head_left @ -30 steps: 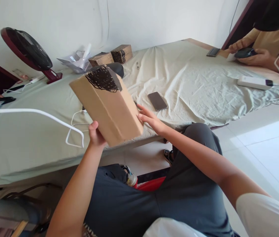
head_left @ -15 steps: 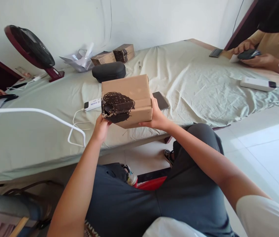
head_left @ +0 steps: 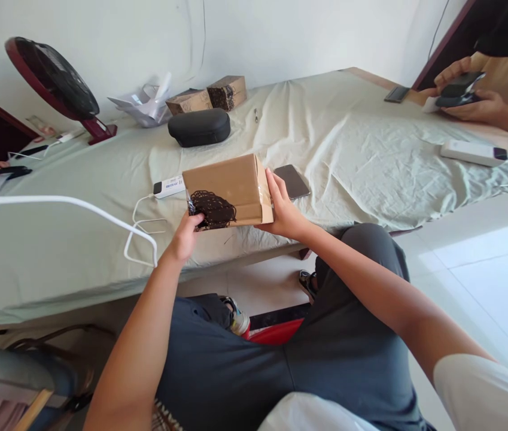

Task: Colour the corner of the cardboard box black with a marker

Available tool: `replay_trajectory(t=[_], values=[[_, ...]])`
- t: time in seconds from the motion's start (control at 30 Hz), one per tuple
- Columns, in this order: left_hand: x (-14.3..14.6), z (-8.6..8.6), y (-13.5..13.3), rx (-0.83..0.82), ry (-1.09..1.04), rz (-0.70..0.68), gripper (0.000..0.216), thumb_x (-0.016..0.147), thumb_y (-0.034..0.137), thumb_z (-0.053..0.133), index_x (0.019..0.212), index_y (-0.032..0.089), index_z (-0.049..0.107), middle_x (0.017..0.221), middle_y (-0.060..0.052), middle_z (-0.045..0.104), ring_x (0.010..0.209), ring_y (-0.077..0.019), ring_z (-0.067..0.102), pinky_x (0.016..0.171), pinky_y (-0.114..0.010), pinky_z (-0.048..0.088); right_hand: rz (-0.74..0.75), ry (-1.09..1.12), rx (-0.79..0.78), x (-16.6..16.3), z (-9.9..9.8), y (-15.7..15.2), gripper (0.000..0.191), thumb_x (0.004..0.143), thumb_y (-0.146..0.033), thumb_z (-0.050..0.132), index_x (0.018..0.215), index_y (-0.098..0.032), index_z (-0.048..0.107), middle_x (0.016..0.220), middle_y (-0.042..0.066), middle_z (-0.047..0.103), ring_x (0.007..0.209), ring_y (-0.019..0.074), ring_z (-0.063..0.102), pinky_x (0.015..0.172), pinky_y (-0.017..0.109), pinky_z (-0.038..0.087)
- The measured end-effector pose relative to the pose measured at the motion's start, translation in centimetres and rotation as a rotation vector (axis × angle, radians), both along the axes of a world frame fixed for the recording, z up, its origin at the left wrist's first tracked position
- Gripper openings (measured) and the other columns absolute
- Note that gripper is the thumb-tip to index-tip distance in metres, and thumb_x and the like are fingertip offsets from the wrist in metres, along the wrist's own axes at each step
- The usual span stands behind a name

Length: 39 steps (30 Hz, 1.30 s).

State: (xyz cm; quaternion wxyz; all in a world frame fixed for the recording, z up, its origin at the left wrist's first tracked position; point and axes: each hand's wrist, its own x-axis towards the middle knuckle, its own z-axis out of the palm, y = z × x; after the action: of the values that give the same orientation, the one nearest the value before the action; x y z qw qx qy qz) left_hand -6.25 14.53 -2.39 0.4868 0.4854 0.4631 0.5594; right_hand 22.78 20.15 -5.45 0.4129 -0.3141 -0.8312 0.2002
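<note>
Both hands clamped on it, a person steadies a brown cardboard box (head_left: 222,179), contents hidden, in front of an oblong black case (head_left: 200,127); the left hand (head_left: 185,236) grips the corner scribbled black, the right hand (head_left: 286,209) the opposite end. The round-ended case lies closed on a creased, pale green cloth (head_left: 352,143). Behind it sit two more cardboard boxes (head_left: 234,91), with crumpled whitish wrapping (head_left: 143,108) behind it to the left. A flat, dark phone (head_left: 293,181) rests to its front right.
</note>
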Motion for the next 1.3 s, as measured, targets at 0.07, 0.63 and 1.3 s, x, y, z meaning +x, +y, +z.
replay_trajectory(t=[0.07, 0.63, 1.3], values=[[-0.4, 0.0, -0.1, 0.012, 0.061, 0.011, 0.044, 0.077, 0.047, 0.079, 0.115, 0.025, 0.078, 0.116, -0.008, 0.080, 0.143, -0.0368, 0.064, 0.125, -0.055, 0.052, -0.013, -0.008, -0.006, 0.0, 0.0, -0.1, 0.151, 0.079, -0.066, 0.091, 0.180, -0.025, -0.014, 0.183, 0.024, 0.014, 0.173, 0.0457, 0.013, 0.139, 0.073, 0.023], [-1.1, -0.1, 0.5, 0.086, 0.119, 0.077, 0.024, 0.079, 0.037, 0.079, 0.100, 0.026, 0.075, 0.102, -0.006, 0.078, 0.139, -0.0367, 0.065, 0.135, -0.053, 0.039, -0.027, -0.007, -0.013, -0.6, -0.2, -0.5, 0.154, 0.078, -0.075, 0.089, 0.179, -0.023, -0.015, 0.182, 0.027, 0.014, 0.173, 0.0466, 0.010, 0.139, 0.073, 0.023], [-1.5, -0.5, 0.9, 0.151, 0.227, 0.109, 0.043, 0.084, 0.041, 0.073, 0.123, 0.024, 0.077, 0.111, -0.008, 0.078, 0.132, -0.0375, 0.067, 0.134, -0.052, 0.038, 0.040, 0.015, -0.137, -0.4, 0.1, 0.2, 0.146, 0.079, -0.067, 0.089, 0.182, -0.020, -0.002, 0.191, 0.019, 0.008, 0.178, 0.0410, 0.009, 0.143, 0.063, 0.021]])
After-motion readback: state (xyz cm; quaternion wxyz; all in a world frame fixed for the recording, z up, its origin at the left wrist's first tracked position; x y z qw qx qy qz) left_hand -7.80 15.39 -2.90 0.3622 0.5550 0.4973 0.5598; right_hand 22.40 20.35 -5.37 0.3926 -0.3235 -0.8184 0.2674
